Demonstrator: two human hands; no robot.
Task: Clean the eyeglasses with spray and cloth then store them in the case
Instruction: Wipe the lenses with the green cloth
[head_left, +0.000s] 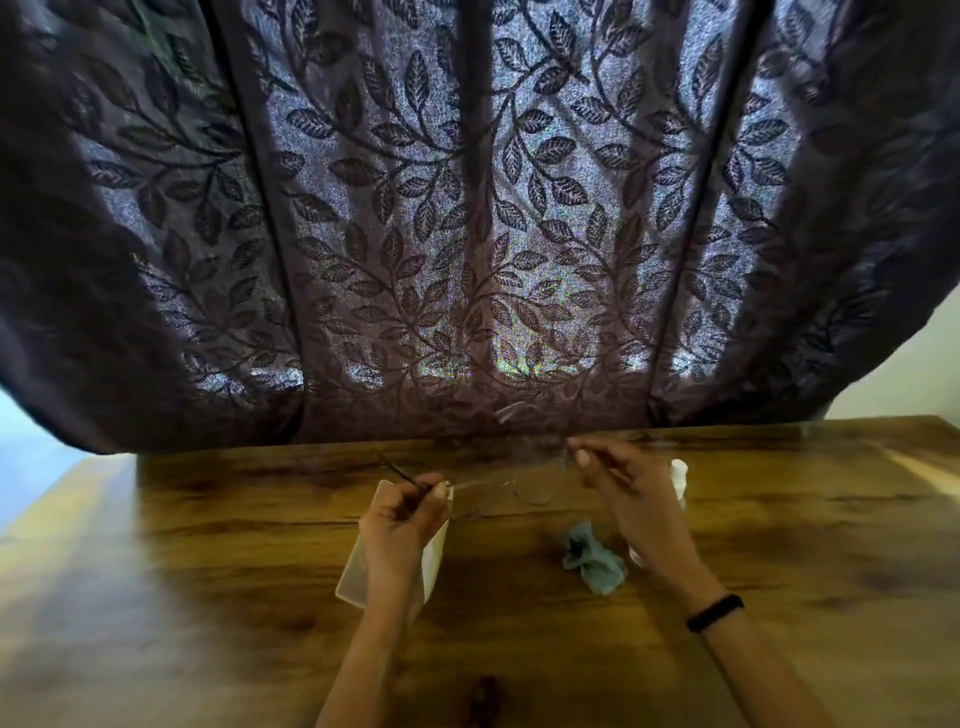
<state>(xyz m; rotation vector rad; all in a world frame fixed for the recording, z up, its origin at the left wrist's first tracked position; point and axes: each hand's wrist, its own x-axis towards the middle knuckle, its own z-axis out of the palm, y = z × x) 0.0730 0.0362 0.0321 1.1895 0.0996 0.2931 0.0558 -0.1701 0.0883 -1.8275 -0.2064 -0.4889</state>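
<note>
Thin-rimmed eyeglasses (524, 488) are held above the wooden table (208, 545), lenses facing me, partly blurred. My left hand (402, 525) pinches the left temple arm near its end. My right hand (623, 493) pinches the right temple arm. A crumpled teal cloth (592, 558) lies on the table between my forearms. A white open case (358, 566) lies under my left hand, mostly covered by it. A white spray bottle (679, 475) stands just behind my right hand, largely hidden.
A dark curtain with a leaf pattern (467, 208) hangs along the table's far edge. A black band (716, 612) sits on my right wrist. The table's left edge runs diagonally at the left of the frame.
</note>
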